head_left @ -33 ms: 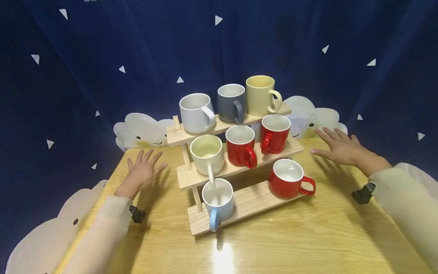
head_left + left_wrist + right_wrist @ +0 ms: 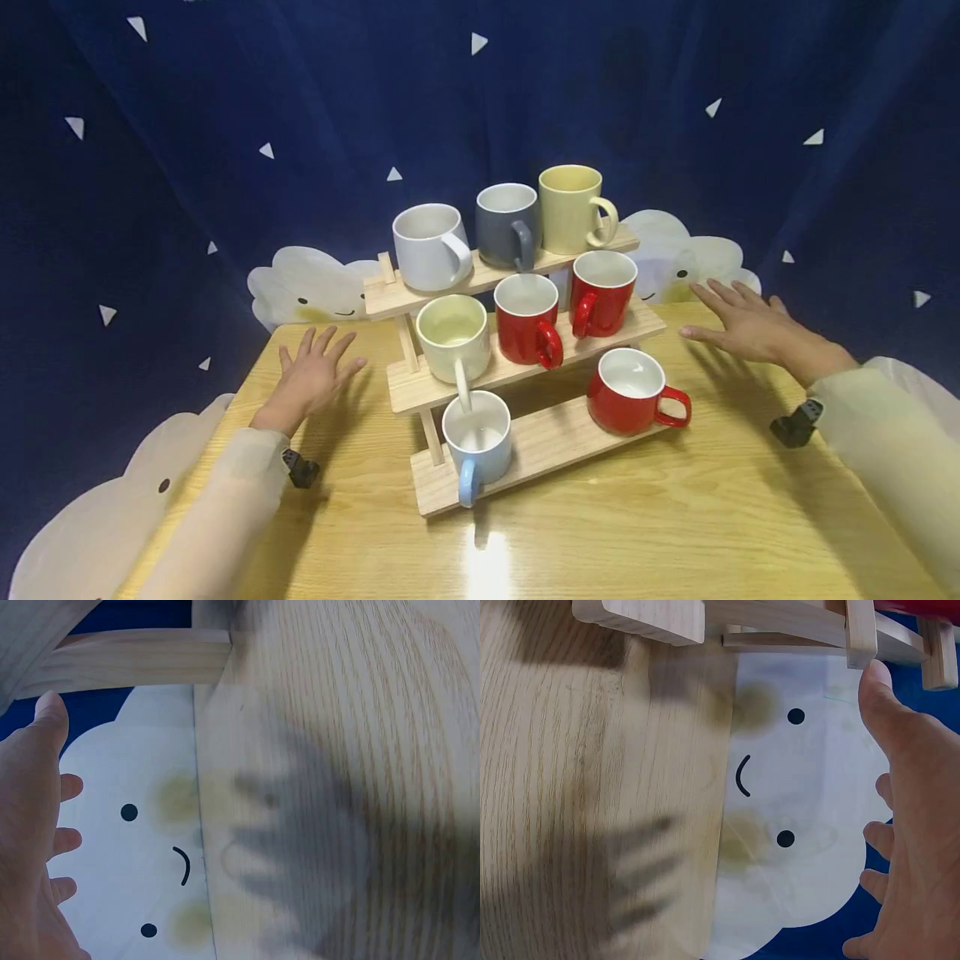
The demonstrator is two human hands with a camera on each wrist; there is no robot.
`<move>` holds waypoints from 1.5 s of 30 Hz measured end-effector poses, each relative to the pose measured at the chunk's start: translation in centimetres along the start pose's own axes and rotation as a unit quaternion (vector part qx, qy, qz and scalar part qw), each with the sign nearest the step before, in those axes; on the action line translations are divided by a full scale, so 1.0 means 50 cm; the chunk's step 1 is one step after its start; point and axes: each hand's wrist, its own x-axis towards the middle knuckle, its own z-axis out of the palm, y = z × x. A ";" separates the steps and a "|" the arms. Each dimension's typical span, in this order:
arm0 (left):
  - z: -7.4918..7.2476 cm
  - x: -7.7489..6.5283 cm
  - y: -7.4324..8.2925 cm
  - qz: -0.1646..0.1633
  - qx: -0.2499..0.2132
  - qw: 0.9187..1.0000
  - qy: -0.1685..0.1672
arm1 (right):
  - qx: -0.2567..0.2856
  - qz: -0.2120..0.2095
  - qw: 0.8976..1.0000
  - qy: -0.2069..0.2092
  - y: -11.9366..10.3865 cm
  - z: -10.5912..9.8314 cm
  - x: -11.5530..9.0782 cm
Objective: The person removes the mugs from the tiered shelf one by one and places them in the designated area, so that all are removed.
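A three-tier wooden rack (image 2: 551, 437) holds several mugs. On its top tier stand a white mug (image 2: 427, 250), a dark grey mug (image 2: 498, 233) and a yellow mug (image 2: 564, 212). The middle tier carries a pale yellow mug (image 2: 452, 342) and two red mugs, one central (image 2: 517, 325), one at right (image 2: 611, 300). Below are a light blue mug (image 2: 487, 454) at left and a wide red mug (image 2: 618, 400) at right. My left hand (image 2: 311, 379), fingers spread, is left of the rack, holding nothing. To the right, my right hand (image 2: 757, 325) is likewise spread and holds nothing.
The rack stands on a wood-grain table (image 2: 637, 525). Behind hangs a dark blue curtain (image 2: 337, 100) with white triangles and cloud faces. Both hands cast shadows on the tabletop. A small black device (image 2: 302, 471) sits at the left wrist, another (image 2: 797, 423) at the right.
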 end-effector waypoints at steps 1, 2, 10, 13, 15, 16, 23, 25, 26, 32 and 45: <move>0.002 0.000 0.000 -0.001 -0.003 1.000 0.000 | -0.001 0.000 1.000 0.001 0.001 0.004 0.000; 0.003 0.000 0.001 -0.001 -0.005 1.000 0.000 | 0.000 0.000 1.000 0.001 0.002 0.007 0.000; 0.013 0.002 0.006 -0.002 -0.019 1.000 0.002 | -0.006 -0.007 1.000 0.006 0.014 0.026 -0.003; 0.015 0.011 0.009 0.008 -0.019 1.000 0.013 | -0.006 -0.006 1.000 0.008 0.017 0.019 -0.002; 0.015 0.016 0.012 0.012 -0.018 1.000 0.016 | -0.006 -0.008 1.000 0.012 0.018 0.015 -0.001; 0.014 0.018 0.013 0.013 -0.018 1.000 0.018 | -0.006 -0.009 1.000 0.015 0.019 0.011 0.000; 0.007 0.014 0.022 0.012 -0.016 1.000 0.005 | -0.006 -0.024 0.999 0.036 0.018 0.004 0.001; 0.002 0.009 0.025 0.013 -0.016 1.000 0.006 | -0.004 -0.033 0.998 0.047 0.016 0.005 0.001; 0.001 0.006 0.027 0.015 -0.017 1.000 0.009 | -0.004 -0.039 0.998 0.054 0.015 0.006 0.002; -0.001 -0.012 0.031 0.027 -0.012 0.999 0.021 | 0.004 -0.068 0.994 0.081 0.013 0.015 0.006; -0.033 -0.055 0.080 0.085 -0.003 0.993 0.084 | 0.039 -0.121 0.984 0.124 -0.021 0.000 0.036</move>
